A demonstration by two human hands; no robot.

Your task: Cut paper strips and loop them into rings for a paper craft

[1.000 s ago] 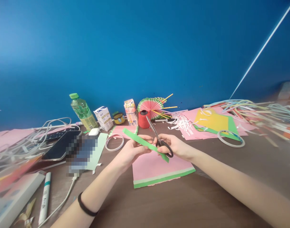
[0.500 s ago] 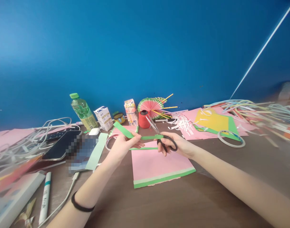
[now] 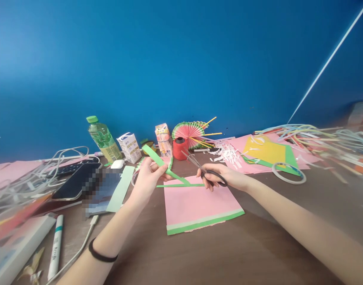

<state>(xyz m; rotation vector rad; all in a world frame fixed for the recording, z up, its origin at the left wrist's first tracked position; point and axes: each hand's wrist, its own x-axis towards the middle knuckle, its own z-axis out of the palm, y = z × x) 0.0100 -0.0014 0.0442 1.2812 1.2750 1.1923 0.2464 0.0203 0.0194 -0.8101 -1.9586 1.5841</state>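
Observation:
Pinched in my left hand [image 3: 153, 173] is a green paper strip [image 3: 177, 177], one end rising to the upper left and the other slanting down to the right. My right hand [image 3: 215, 177] grips black-handled scissors [image 3: 195, 159], whose blades point up and left, slightly parted, with no paper between them. Beneath both hands lies a pink paper sheet [image 3: 199, 200] with light and dark green bands along its near edge. Across its far edge runs a thin green strip [image 3: 196, 185], which the held strip's lower end meets or overlaps; I cannot tell whether they touch.
A red thread spool [image 3: 180, 149], a folded paper fan [image 3: 186, 132], cartons [image 3: 130, 147] and a green bottle [image 3: 104, 138] stand by the blue wall. Phones [image 3: 77, 180] and cables lie left. To the right are a tape roll [image 3: 288, 173], coloured paper [image 3: 260, 150] and paper scraps [image 3: 230, 154].
My right hand and the scissors have drawn slightly right, away from the strip. The strip's right end is free of that hand and has dropped toward the pink sheet.

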